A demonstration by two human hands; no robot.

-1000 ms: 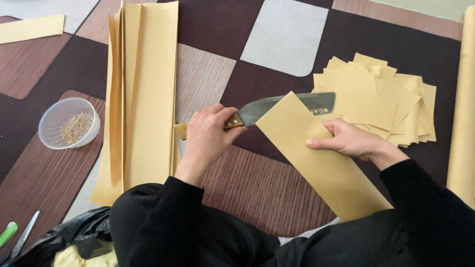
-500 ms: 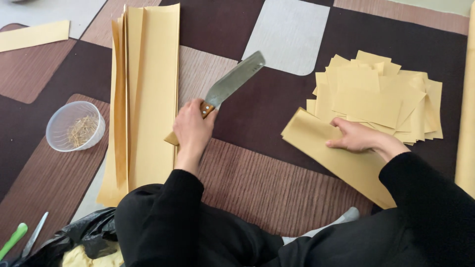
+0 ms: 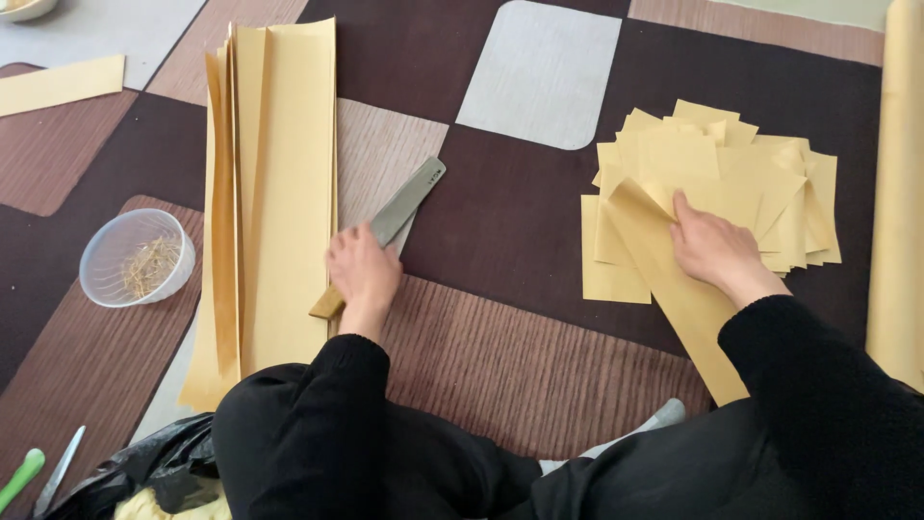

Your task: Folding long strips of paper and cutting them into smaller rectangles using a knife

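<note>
On the carpet just ahead of the knees, sets down the knife, lifted clear half a second ago, blade now flat on the floor beside the stack of long strips. Covers its handle with the left hand, fingers folded over it; firm grip or mere rest impossible to tell. Farther right, presses the right hand open and flat on the long paper strip, now slid up onto the pile of cut squares. Suggests a cut just finished.
</note>
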